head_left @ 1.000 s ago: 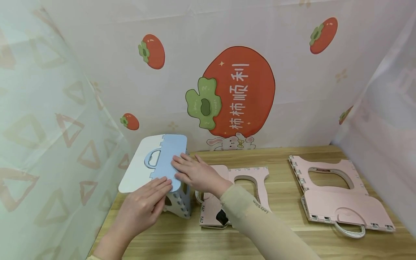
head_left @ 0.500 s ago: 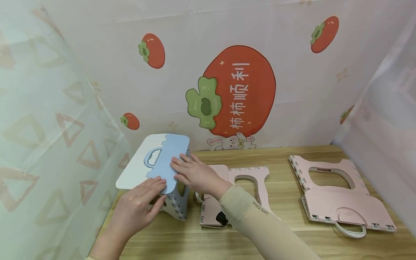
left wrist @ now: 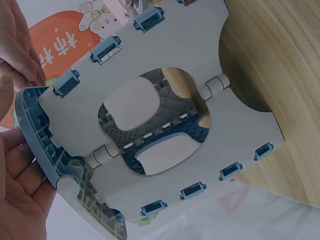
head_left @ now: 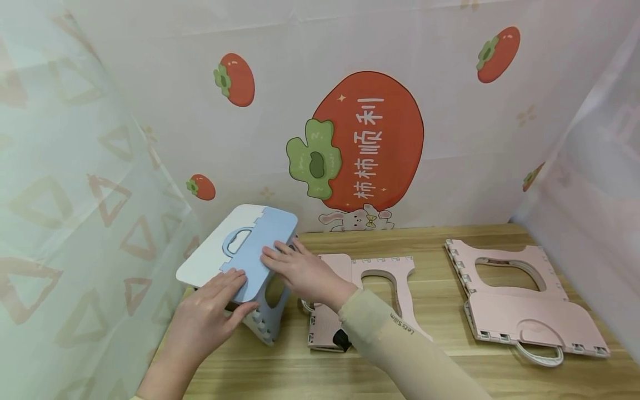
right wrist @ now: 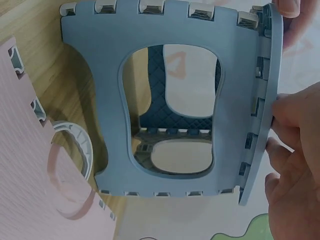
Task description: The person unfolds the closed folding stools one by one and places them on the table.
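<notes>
A folding step stool with a white and light-blue top (head_left: 260, 244) stands unfolded at the left of the head view. Its blue side panel (right wrist: 110, 100) and white end panel (left wrist: 165, 45) each have a large cut-out. My left hand (head_left: 210, 311) lies over the near corner of the top, fingers on the surface and thumb extended beside the edge. Along the right edge of the blue half, the fingers of my right hand (head_left: 307, 272) rest on the top. The wrist views show both hands against its outer face, with neither curled round it.
A pink folded stool (head_left: 330, 322) lies flat just right of the blue one, partly hidden by my right sleeve. Another pink folded stool (head_left: 530, 311) lies at the right of the wooden table (head_left: 280, 372). Printed cloth (head_left: 270, 33) walls the back and sides.
The stool's top has turned clockwise as seen from above, its far edge shifting right and its near edge left. My left hand has moved slightly left with it; my right hand has barely moved.
</notes>
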Demonstrator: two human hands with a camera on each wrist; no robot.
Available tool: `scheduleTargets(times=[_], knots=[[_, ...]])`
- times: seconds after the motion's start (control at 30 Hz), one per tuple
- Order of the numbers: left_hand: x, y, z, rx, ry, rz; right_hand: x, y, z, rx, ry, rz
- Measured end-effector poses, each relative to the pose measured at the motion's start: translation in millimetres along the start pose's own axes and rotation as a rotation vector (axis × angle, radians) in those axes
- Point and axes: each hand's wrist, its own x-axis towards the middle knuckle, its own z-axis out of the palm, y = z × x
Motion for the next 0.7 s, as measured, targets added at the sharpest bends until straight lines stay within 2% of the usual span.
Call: scheduleTargets(times=[0.27,0.7], knots=[[-1.2,-2.4,1.6,0.019,0.022,-0.011,-0.8,-1.5,1.0,0.015,-0.009,-0.008],[-4.4,-8.0,0.7,0.006,0.003,-0.019,-3.6,-4.1,0.6,-0.002,-0.002,-0.03]])
